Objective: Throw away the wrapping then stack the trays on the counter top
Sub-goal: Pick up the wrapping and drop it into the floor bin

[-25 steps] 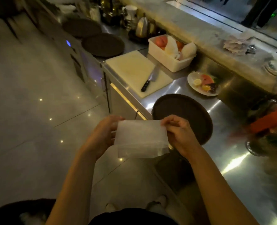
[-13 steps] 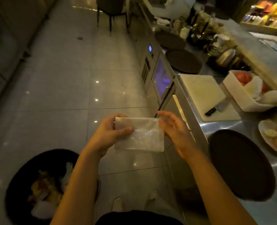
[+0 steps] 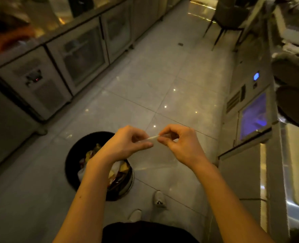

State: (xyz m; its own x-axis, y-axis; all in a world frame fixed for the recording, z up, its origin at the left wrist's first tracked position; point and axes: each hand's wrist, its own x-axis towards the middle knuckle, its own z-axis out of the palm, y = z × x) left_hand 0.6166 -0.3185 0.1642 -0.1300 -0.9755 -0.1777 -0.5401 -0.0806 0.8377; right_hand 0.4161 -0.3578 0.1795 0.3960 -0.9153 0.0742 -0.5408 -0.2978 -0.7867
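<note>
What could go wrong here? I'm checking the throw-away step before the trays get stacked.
1. The wrapping is pinched between the left hand and right hand, to the right of the bin and seemingly over bare floor. Released here, the light film would probably miss.
2. The bin looks fairly full of scraps, so the film may sit on top or slide off.
3. A foot stands close by the bin and could knock it.

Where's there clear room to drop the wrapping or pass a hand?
Bare floor between both cabinet runs is free. The bin is heaped with scraps, its mouth partly under the left hand. Both hands pinch the wrapping; right hand is beside it.
</note>
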